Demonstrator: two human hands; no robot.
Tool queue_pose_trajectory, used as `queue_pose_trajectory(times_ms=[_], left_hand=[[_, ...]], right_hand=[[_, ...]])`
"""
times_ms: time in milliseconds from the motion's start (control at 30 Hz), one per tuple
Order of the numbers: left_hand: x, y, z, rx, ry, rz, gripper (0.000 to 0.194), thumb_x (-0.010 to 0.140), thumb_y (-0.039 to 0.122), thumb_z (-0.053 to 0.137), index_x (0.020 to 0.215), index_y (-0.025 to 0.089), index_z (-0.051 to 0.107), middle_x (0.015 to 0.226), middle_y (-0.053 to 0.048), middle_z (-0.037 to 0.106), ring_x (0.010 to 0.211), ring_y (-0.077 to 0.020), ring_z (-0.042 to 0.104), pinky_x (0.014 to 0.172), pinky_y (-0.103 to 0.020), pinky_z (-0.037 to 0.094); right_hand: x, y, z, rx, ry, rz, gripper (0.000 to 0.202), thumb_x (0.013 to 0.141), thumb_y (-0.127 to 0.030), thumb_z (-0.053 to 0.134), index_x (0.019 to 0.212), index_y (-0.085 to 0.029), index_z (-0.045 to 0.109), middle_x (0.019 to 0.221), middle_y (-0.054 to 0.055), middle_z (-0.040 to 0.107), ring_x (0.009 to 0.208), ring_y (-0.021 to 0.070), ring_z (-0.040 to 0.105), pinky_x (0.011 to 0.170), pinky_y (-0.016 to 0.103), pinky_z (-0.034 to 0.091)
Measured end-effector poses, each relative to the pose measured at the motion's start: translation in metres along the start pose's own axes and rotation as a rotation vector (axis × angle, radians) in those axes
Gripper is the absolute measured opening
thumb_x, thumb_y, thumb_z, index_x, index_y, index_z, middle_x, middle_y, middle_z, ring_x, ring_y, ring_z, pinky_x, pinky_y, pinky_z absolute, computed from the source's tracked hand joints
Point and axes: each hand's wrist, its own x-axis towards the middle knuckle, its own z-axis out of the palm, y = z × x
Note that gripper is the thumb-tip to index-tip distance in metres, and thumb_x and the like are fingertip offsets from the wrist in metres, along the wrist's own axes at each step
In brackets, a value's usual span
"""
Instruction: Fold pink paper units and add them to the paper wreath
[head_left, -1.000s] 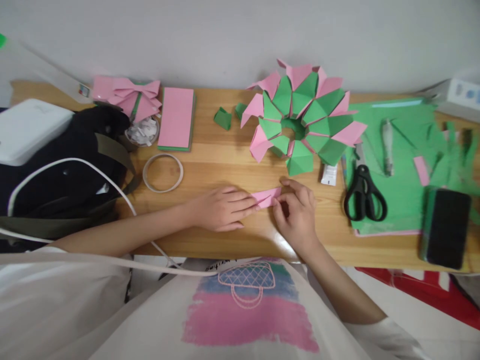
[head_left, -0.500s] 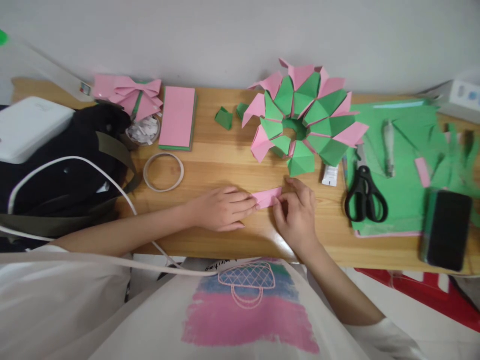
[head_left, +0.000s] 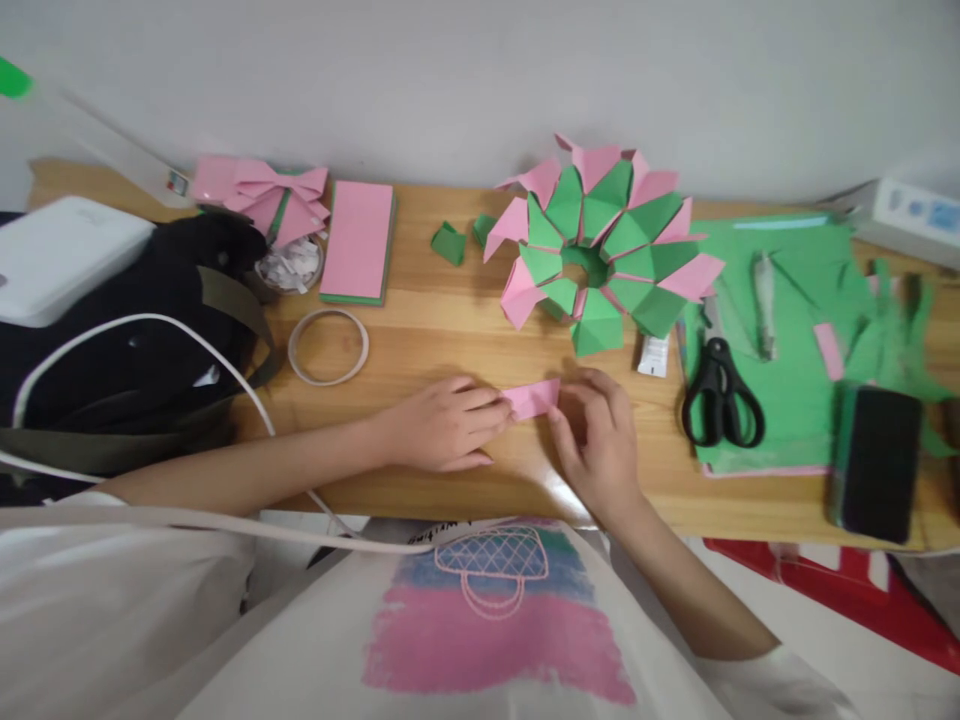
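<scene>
A narrow folded strip of pink paper lies on the wooden table between my hands. My left hand rests flat, palm down, its outstretched fingertips on the strip's left end. At the other end, my right hand curls round, thumb at the lower right corner and index finger close to the upper one. Just beyond stands a ring of folded paper pieces, green inside with pink points outward. A small green folded piece sits to the left of that ring, with a second green piece beside it.
Left of my hands are a tape roll, a pink and green paper stack, a pink paper bow and a dark bag. Black-handled scissors, green sheets, a small tube and a phone are at right.
My right fingers have loosened a little, and the index finger has come away from the strip's upper corner. My left hand stays in place. The view has shifted slightly.
</scene>
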Motion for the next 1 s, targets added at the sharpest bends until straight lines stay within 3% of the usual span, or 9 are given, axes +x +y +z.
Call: queue_pose_trajectory(times_ms=[67,133,267,567,800,1000], left_hand=[[0.001,0.002,-0.002,-0.005,-0.024,-0.011,0.041,0.093,0.047,0.052,0.111,0.012,0.066,0.119,-0.011,0.069,0.105,-0.0243,0.06,0.088,-0.037,0.039],[0.002,0.003,-0.003,0.0,-0.033,-0.019,0.043,0.093,0.048,0.051,0.112,0.012,0.066,0.12,-0.012,0.068,0.106,-0.025,0.06,0.088,-0.037,0.039],[0.003,0.003,-0.003,0.014,-0.033,-0.024,0.044,0.094,0.049,0.051,0.113,0.011,0.065,0.118,-0.013,0.069,0.105,-0.0254,0.061,0.088,-0.037,0.04],[-0.026,-0.002,0.0,0.063,0.106,0.052,0.042,0.1,0.039,0.04,0.121,0.01,0.063,0.127,-0.013,0.067,0.121,-0.0241,0.059,0.102,-0.036,0.042],[-0.027,0.004,-0.004,-0.047,-0.005,-0.032,0.05,0.092,0.049,0.053,0.133,0.019,0.056,0.139,-0.018,0.056,0.133,-0.0319,0.048,0.106,-0.044,0.041],[-0.018,0.007,-0.001,-0.084,-0.056,-0.082,0.066,0.091,0.056,0.05,0.141,0.013,0.047,0.147,-0.021,0.046,0.137,-0.0363,0.042,0.108,-0.048,0.036]], right_hand=[[-0.008,-0.006,-0.008,-0.094,-0.055,-0.154,0.033,0.092,-0.032,0.055,0.118,-0.012,0.057,0.118,0.019,0.063,0.115,0.0311,0.056,0.093,0.045,0.045],[-0.016,-0.012,-0.012,-0.18,-0.192,-0.268,0.048,0.093,-0.042,0.052,0.127,-0.009,0.055,0.128,0.021,0.06,0.124,0.0342,0.051,0.099,0.046,0.041],[-0.027,-0.017,-0.009,-0.262,-0.343,-0.27,0.06,0.094,-0.048,0.046,0.137,-0.006,0.05,0.143,0.021,0.051,0.133,0.0336,0.044,0.107,0.045,0.033],[-0.025,-0.017,-0.005,-0.304,-0.315,-0.275,0.059,0.094,-0.049,0.046,0.133,-0.006,0.055,0.14,0.021,0.055,0.128,0.034,0.05,0.106,0.044,0.033],[-0.025,-0.017,-0.004,-0.298,-0.317,-0.259,0.058,0.094,-0.051,0.046,0.132,-0.008,0.056,0.139,0.021,0.056,0.128,0.0335,0.051,0.104,0.044,0.035],[-0.026,-0.018,-0.004,-0.297,-0.316,-0.268,0.06,0.093,-0.05,0.047,0.132,-0.006,0.055,0.138,0.023,0.056,0.127,0.0345,0.05,0.104,0.045,0.034]])
